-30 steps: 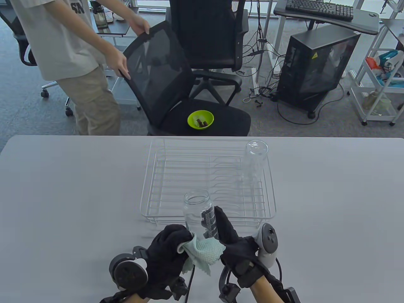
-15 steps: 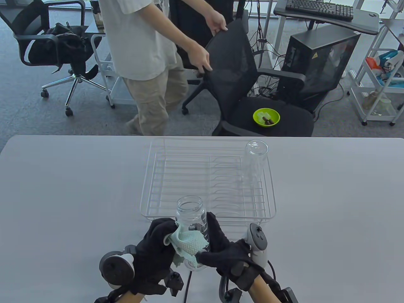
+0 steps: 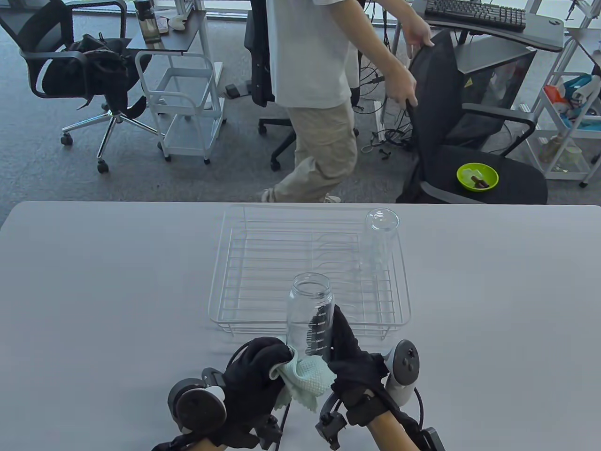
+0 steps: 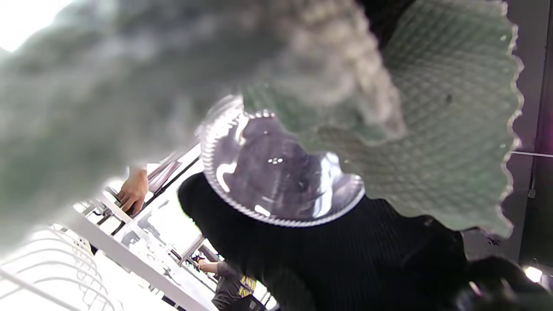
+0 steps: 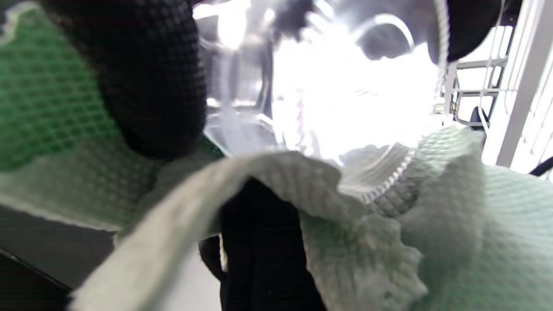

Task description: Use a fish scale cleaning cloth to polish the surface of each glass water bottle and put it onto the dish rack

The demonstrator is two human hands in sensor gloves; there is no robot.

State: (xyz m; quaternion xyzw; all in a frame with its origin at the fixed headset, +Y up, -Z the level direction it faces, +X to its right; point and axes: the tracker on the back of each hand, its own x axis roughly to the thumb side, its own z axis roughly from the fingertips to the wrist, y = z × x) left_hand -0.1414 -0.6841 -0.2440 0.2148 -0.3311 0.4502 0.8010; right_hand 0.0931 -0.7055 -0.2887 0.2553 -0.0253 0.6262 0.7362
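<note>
At the near edge of the worktop [image 3: 94,282], your left hand [image 3: 251,380] has its fingers curled round the pale green cloth [image 3: 305,380], bunching it against the foot of the glass bottle [image 3: 310,314]. The risk here is the loose tail of cloth hanging below: if it catches under the base as you rub, it could drag the bottle sideways. In the left wrist view the cloth covers part of the base, though that view is too blurred to say how firmly it is pressed.

Just to the right, the bottle is upright, mouth open at the top, held off the worktop in front of the dish rack [image 3: 220,300]. Your right hand [image 3: 352,361] grips its lower side, fingers wrapped round the glass. Smooth glass in a knitted glove looks slippery to me; a hard wipe from the left could twist it out of that hold.

Further right and back, a second bottle [image 3: 381,239] already stands in the rack's far right corner. When you set this one in, keep it well apart from that one, since a knock could tip either. The thin wires give a narrow footing, so a tilted landing may topple it.
</note>
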